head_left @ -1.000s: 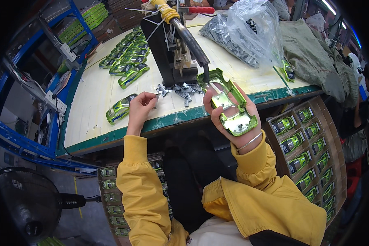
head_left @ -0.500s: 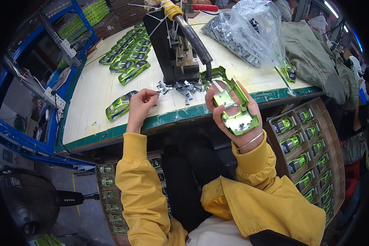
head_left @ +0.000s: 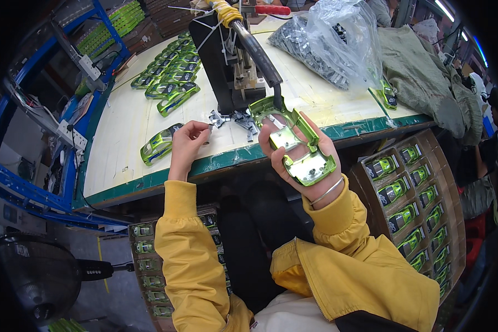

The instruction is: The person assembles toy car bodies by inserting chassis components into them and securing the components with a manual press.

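Observation:
My right hand (head_left: 322, 189) holds a green toy car body shell (head_left: 310, 169), hollow inner side up. The shell's far end touches or lies just under the bent tip of a dark rod (head_left: 277, 95) on a black bench press (head_left: 213, 61). Over the table's near edge, my left hand (head_left: 187, 145) is closed in a pinch, with a small dark bit showing at the fingertips; its kind cannot be made out. Small grey plastic parts (head_left: 246, 123) lie loose at the foot of the press. One car shell (head_left: 159, 145) rests right beside my left hand.
Rows of green car shells (head_left: 171, 69) stand on the table's far left. A clear bag of grey parts (head_left: 326, 50) sits at the back right. Divided boxes of car shells stand by my right (head_left: 409, 205) and left (head_left: 149, 265) legs. A black fan (head_left: 36, 276) is at the lower left.
My right hand has moved left with the car shell, bringing it closer to my left hand. The left hand keeps its pinch almost in place.

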Action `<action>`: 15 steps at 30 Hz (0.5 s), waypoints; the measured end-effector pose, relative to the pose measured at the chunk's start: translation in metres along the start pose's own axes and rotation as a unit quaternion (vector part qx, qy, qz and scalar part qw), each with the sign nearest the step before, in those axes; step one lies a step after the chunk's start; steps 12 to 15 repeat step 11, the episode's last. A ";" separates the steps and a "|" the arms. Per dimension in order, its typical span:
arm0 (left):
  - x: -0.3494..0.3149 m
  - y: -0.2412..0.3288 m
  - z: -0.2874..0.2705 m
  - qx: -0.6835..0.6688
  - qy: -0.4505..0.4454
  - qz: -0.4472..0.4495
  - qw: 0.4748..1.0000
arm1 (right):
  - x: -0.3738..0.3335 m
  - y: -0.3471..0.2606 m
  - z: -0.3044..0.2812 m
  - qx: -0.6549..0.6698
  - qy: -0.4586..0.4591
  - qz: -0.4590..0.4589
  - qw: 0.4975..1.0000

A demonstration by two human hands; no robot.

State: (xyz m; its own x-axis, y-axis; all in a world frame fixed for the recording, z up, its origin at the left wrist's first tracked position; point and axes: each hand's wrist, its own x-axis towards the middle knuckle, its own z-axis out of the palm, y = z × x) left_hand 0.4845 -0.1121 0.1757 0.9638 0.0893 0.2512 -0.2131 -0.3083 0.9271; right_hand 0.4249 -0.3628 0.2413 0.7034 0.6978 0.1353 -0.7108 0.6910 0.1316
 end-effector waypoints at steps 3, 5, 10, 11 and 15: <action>0.000 0.000 -0.001 -0.001 -0.001 -0.002 1.000 | -0.001 0.001 0.003 0.007 -0.004 0.002 1.000; 0.000 0.000 -0.002 -0.005 -0.004 -0.004 1.000 | 0.000 0.001 0.002 0.018 -0.005 0.002 1.000; -0.001 0.000 -0.002 -0.007 -0.004 -0.003 1.000 | 0.000 0.001 0.002 0.017 -0.005 0.000 1.000; 0.000 0.000 -0.002 -0.007 -0.004 -0.003 1.000 | -0.001 0.000 0.001 0.018 -0.006 -0.001 1.000; 0.000 0.000 -0.002 -0.007 -0.004 -0.003 1.000 | -0.001 0.000 0.001 0.018 -0.006 -0.001 1.000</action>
